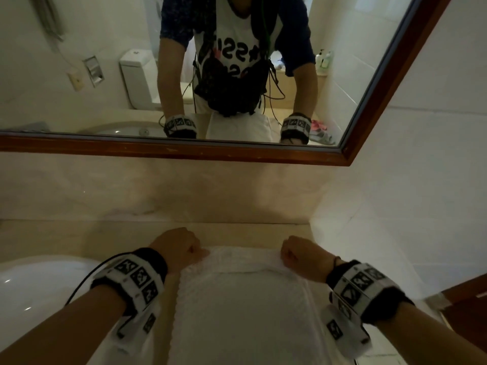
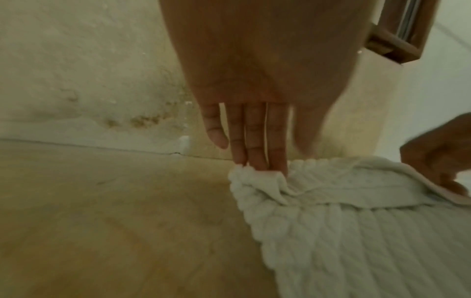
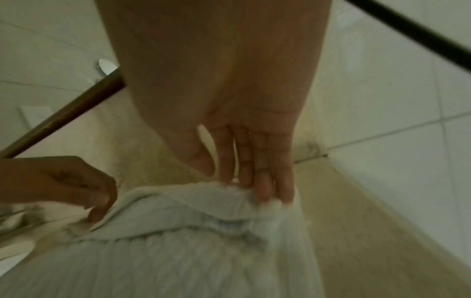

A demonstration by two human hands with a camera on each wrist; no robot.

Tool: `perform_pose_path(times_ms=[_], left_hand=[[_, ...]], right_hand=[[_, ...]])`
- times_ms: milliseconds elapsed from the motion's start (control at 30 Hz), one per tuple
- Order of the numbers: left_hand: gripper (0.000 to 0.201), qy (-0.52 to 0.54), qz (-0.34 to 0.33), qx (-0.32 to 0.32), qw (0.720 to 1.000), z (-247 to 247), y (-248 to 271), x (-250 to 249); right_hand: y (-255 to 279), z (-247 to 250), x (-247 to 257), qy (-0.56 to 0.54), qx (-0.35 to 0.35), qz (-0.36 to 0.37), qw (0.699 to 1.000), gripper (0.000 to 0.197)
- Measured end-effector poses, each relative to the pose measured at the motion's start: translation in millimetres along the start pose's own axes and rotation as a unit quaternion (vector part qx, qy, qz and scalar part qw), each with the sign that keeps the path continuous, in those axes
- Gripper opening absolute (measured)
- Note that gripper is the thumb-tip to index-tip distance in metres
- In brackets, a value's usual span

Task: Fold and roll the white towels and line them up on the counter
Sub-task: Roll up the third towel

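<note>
A white towel [image 1: 242, 299] lies lengthwise on the beige bench [image 1: 66, 238], its far end reaching toward the wall under the mirror [image 1: 184, 151] and its near end running out of the bottom of the head view. Both hands hold that far end. The left hand [image 1: 179, 248] has its grip on the far left corner: in the left wrist view its fingers [image 2: 254, 149] point down onto a bunched fold of cloth and the thumb sits behind it, so the corner is pinched between them. The right hand [image 1: 296, 252] has its grip on the far right corner in the same way; in the right wrist view its fingers [image 3: 267, 171] press down into the edge with the thumb close alongside, the cloth caught between them. From the head view both hands appear as closed fists, knuckles up, level with each other, with the towel's far edge stretched between them. Just on the near side of the two grips a narrow band of cloth is doubled over across the towel's width. To the left of the left grip, beside the towel, is the rim of a white sink [image 1: 39, 280]. Beyond both grips the mirror reflects the person's two banded wrists and the towel.
</note>
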State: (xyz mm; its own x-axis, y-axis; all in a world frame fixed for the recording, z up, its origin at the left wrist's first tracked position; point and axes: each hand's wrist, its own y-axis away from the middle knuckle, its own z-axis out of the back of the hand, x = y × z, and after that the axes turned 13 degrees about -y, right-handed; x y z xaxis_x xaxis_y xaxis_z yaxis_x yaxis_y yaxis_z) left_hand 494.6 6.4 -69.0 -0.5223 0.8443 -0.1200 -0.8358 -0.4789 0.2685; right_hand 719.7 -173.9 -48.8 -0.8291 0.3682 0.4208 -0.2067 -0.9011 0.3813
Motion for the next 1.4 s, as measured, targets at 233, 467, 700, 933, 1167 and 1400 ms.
perform_pose_path(times_ms=[233,467,700,933,1167,1400], left_hand=[[0.061,-0.038,0.051,0.067,0.996,5,10,-17],[0.046,-0.190,-0.036,-0.026,0.981,-19,40,-39],[0.024,-0.036,-0.015,0.069,0.997,-6,63,-47],[0.035,-0.026,0.029,0.082,0.996,-1,58,-66],[0.032,-0.186,-0.015,0.007,0.982,-9,73,-93],[0.023,-0.129,-0.072,0.026,0.989,-27,95,-86]], right_hand=[[0,4,18,0.063,0.007,-0.026,0.998,0.021],[32,-38,34,0.223,0.055,0.049,0.972,0.032],[43,-40,34,0.106,0.103,0.023,0.989,0.039],[35,-17,31,0.022,-0.010,-0.006,1.000,0.048],[50,-29,45,0.053,0.069,-0.003,0.996,0.029],[65,-21,35,-0.072,0.089,-0.044,0.992,0.056]])
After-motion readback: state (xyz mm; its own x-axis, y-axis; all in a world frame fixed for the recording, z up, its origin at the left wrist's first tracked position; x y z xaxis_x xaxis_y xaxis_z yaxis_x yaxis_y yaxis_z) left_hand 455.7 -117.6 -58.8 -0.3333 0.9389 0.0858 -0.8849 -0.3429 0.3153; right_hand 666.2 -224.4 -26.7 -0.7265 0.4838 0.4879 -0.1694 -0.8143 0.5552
